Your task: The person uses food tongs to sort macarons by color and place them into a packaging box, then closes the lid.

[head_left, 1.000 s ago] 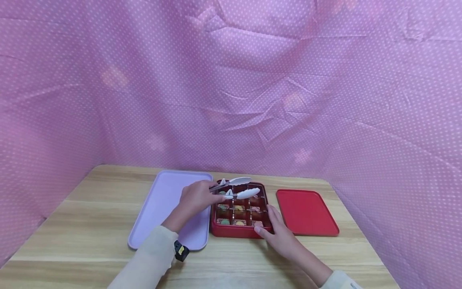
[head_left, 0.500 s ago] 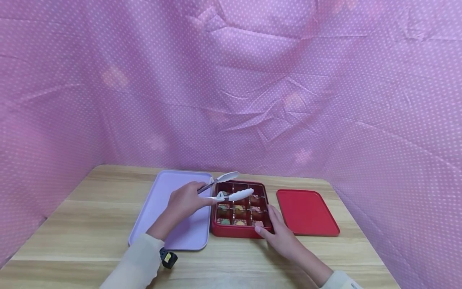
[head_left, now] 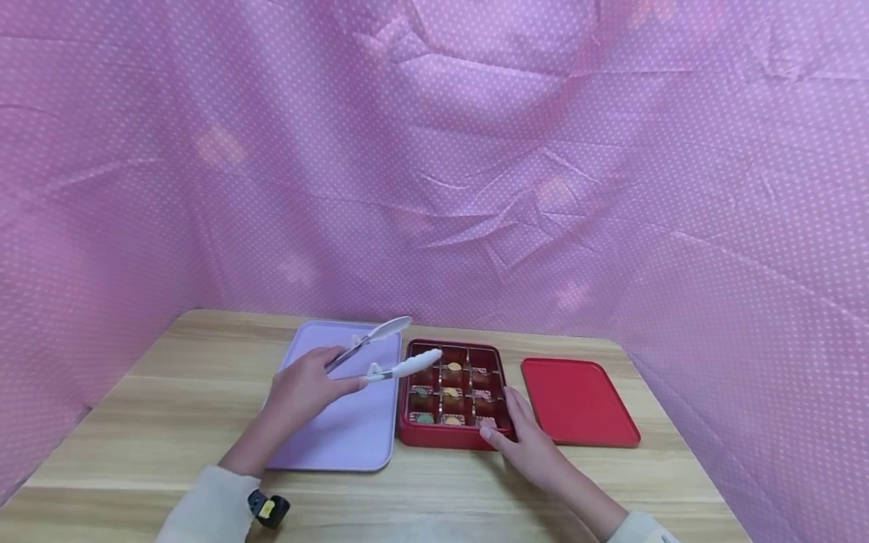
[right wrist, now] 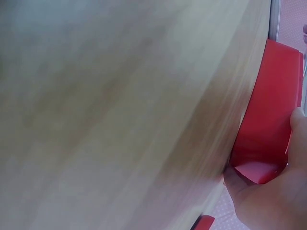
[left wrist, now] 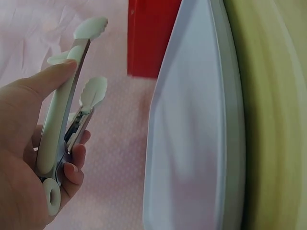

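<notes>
My left hand [head_left: 305,388] holds a pair of kitchen tongs [left wrist: 60,115] with white scalloped tips. The tongs' arms are spread, with nothing between the tips; they hang over the lavender tray [head_left: 360,441], one tip reaching over the red box [head_left: 441,435]. That box is divided into small compartments, with small green, yellow and pink pieces in several of them. Part of its back left is hidden behind a tong tip. My right hand [head_left: 532,449] grips the box's front right corner, thumb at the front rim and fingers along the right side.
A flat red lid [head_left: 577,400] lies right of the box on the wooden table [head_left: 462,498]. The lavender tray lies close along the box's left side. Pink dotted cloth [head_left: 434,166] hangs behind and on both sides of the table.
My left hand has moved left with the tongs, from above the box to over the tray. A yellow piece in the back middle compartment now shows. The right hand stays on the box.
</notes>
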Motion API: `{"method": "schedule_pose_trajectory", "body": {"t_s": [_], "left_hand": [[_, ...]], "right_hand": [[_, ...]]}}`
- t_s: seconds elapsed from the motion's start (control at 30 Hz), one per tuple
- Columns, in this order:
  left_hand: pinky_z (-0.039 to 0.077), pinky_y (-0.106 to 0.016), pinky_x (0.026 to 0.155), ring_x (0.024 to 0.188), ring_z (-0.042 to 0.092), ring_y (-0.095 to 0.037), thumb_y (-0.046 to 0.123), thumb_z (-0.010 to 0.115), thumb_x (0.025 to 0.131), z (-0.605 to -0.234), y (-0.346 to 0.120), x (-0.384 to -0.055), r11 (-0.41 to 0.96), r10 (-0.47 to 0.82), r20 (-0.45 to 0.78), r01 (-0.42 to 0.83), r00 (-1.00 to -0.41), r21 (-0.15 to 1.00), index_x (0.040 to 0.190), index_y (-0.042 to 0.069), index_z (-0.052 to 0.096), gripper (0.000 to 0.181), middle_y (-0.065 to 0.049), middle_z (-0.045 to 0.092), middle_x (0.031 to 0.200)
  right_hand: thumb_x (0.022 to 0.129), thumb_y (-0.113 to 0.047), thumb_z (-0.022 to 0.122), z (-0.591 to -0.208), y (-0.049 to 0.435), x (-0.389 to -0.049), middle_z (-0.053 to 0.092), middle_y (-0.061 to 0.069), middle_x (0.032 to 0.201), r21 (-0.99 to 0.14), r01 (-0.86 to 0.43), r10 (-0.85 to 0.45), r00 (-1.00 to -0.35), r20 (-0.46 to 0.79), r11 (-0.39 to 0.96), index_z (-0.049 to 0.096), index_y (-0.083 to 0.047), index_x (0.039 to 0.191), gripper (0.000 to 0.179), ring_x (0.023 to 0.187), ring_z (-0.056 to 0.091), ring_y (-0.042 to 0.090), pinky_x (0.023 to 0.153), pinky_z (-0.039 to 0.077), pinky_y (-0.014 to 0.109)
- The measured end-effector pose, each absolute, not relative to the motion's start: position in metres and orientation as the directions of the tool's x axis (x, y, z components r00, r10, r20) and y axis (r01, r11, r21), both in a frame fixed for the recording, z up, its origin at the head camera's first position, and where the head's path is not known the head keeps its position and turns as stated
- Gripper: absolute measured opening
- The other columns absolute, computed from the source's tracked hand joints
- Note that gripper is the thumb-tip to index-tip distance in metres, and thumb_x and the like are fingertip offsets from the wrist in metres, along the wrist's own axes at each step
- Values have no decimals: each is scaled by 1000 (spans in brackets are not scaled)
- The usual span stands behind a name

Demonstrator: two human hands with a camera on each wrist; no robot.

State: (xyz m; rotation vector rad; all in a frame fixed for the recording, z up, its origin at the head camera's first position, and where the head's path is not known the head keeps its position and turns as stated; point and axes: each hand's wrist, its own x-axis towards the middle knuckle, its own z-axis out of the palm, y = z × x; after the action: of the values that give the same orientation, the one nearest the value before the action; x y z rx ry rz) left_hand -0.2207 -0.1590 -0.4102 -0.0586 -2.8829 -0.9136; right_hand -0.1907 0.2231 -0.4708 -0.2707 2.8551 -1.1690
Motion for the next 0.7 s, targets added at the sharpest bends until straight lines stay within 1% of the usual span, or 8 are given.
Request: {"method": "schedule_pose_trajectory", "body": {"t_s": [0.1, 0.2, 0.3, 0.4, 0.47, 0.57, 0.63, 0.7], "left_hand": [[48, -60, 90, 122, 59, -38, 75, 69, 77, -407, -174, -214, 827, -25, 123, 49, -992, 561, 144, 11, 55, 94, -17, 60, 139], [47, -61, 90, 125, 57, -42, 77, 67, 78, -405, -186, -209, 839, -41, 134, 39, -990, 544, 146, 9, 53, 97, -21, 57, 142], [46, -64, 93, 130, 53, -45, 80, 64, 77, -407, -197, -205, 841, -54, 146, 33, -988, 540, 148, 9, 51, 101, -22, 53, 147], [45, -66, 93, 131, 52, -46, 82, 63, 76, -412, -209, -201, 839, -69, 147, 22, -987, 543, 148, 8, 50, 104, -22, 52, 148], [44, -66, 92, 130, 52, -47, 83, 62, 76, -415, -217, -198, 841, -82, 147, 11, -986, 541, 148, 9, 50, 104, -21, 52, 147], [42, -68, 94, 131, 49, -49, 82, 63, 76, -419, -229, -191, 834, -100, 141, -5, -985, 551, 148, 7, 50, 104, -24, 50, 148], [41, -68, 96, 133, 47, -50, 80, 63, 78, -421, -239, -187, 821, -114, 144, -11, -983, 571, 148, 7, 49, 103, -25, 49, 148], [41, -67, 95, 131, 48, -50, 79, 64, 79, -424, -249, -182, 806, -136, 152, -21, -979, 591, 147, 6, 50, 101, -25, 49, 148]], "right_hand": [[93, -58, 63, -470, 223, -191, 14, 6, 170, -695, -144, -179, -984, 22, 704, 15, -23, 163, 92, 153, 22, 35, 116, 29, 64], [93, -59, 63, -470, 224, -191, 13, 6, 170, -693, -141, -177, -984, 19, 707, 14, -24, 163, 92, 153, 22, 35, 116, 30, 64], [93, -61, 62, -471, 226, -191, 12, 5, 170, -690, -138, -175, -984, 17, 710, 13, -27, 163, 92, 153, 22, 36, 115, 30, 65], [92, -63, 61, -472, 227, -191, 12, 6, 170, -690, -133, -173, -985, 12, 711, 13, -26, 163, 93, 153, 21, 36, 115, 30, 65], [92, -63, 61, -472, 227, -190, 12, 6, 170, -694, -131, -175, -984, 6, 708, 13, -25, 163, 94, 154, 21, 36, 116, 29, 65], [92, -63, 61, -472, 227, -189, 12, 6, 170, -699, -133, -181, -984, 5, 703, 13, -25, 163, 94, 154, 20, 35, 116, 29, 64], [92, -63, 62, -472, 226, -189, 12, 6, 170, -703, -135, -184, -983, 6, 698, 13, -24, 163, 94, 154, 20, 35, 116, 29, 65], [91, -64, 61, -472, 225, -189, 12, 6, 170, -704, -134, -185, -983, 4, 697, 13, -24, 163, 95, 154, 20, 35, 116, 29, 65]]}}
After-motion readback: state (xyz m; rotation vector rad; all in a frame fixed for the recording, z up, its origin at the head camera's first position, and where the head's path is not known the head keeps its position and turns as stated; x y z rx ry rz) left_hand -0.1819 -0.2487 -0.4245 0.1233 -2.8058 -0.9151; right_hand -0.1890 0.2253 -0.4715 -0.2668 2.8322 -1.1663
